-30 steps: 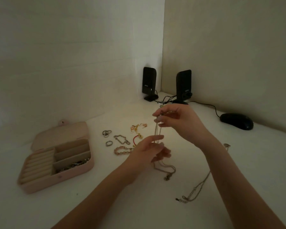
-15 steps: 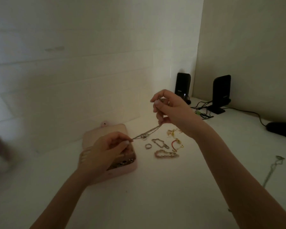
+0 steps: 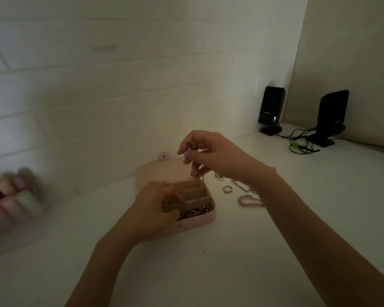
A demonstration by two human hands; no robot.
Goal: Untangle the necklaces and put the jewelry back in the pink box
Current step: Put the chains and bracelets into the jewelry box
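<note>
1. A thin silver chain necklace hangs straight down from the right hand into the far compartments of the open pink jewellery box.
2. The right hand is raised above the far side of the box, its thumb and fingers pinching the gathered top of the chain.
3. The left hand lies low over the near left part of the box, covering the ring rolls there; its fingers are curled down into the box, but whether they hold the chain's lower end cannot be told.
4. The box sits on the white table, lid laid back towards the far wall. Its near right compartment holds a dark heap of small jewellery.
5. Just right of the box, on the table under the right wrist, lie loose pieces: a small silver ring, a second ring farther back, a silver link bracelet and a pale beaded bracelet.
6. Far right stand two black upright speakers with tangled black cables.
7. At the far left, blurred, is a cluster of pastel-coloured bottles.
</note>
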